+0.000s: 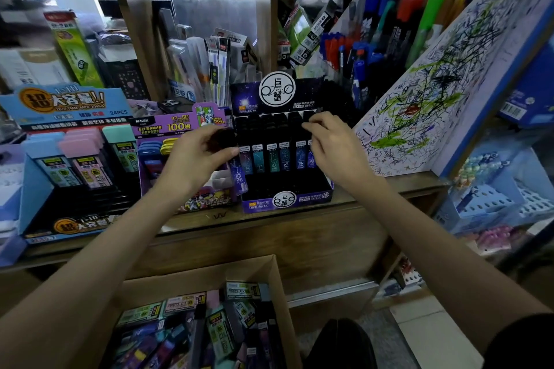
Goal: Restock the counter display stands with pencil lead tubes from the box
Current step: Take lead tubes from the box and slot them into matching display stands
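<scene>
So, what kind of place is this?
Most likely a stationery shop. A display stand of pencil lead tubes sits on a wooden counter, many pens stand behind it, and a cardboard box of more stock is open below.

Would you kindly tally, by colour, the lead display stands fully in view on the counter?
Light blue stand: 1
Purple stand: 1
Dark navy stand: 1
Total: 3
</scene>
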The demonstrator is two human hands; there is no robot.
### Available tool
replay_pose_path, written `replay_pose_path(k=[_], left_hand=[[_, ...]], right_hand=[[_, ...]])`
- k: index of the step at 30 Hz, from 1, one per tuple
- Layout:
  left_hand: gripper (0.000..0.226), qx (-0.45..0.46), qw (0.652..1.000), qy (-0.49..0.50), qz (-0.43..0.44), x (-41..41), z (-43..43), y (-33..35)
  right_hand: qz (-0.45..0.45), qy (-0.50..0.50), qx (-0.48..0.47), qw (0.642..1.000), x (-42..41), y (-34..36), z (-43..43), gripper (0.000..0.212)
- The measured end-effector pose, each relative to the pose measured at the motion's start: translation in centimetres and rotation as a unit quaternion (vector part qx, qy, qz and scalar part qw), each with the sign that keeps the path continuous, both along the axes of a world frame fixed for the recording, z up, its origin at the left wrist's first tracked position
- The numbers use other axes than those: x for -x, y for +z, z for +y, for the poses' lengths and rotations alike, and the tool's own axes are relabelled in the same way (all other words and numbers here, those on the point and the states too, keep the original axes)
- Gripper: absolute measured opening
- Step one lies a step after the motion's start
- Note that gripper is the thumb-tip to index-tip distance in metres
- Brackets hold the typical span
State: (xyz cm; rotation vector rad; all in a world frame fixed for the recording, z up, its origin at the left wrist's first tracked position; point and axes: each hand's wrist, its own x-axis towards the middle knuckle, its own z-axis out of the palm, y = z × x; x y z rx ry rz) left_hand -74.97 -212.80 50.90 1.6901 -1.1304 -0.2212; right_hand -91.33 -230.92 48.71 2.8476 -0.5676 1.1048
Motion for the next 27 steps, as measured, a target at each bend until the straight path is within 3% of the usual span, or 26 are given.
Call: replay_pose_path(k=[5,11,16,27], left_hand=[[0.034,-0.005,0.997,-0.002,-0.072,-0.8,-2.0,0.2],[0.029,-0.047,0.986,-0.031,-0.159,-1.6,-3.0,-0.5],[0.026,-0.041,0.992,-0.035,-0.113,-2.3,-3.3,-0.5],[0.026,-0.04,0.99,-0.045,-0.13,-2.0,-3.0,-0.8]], right_hand=[[-0.008,0.033,-0.024,0.999,1.3,-3.2,2.4,0.027],[0.074,0.036,-0.088,0.993,1.9,-8.1,4.0,0.037],[0.043,0.029,-0.078,0.996,1.8,-8.9,4.0,0.033],[-0.011,0.02,-0.051,0.998,1.5,-9.7,4.2,0.032]])
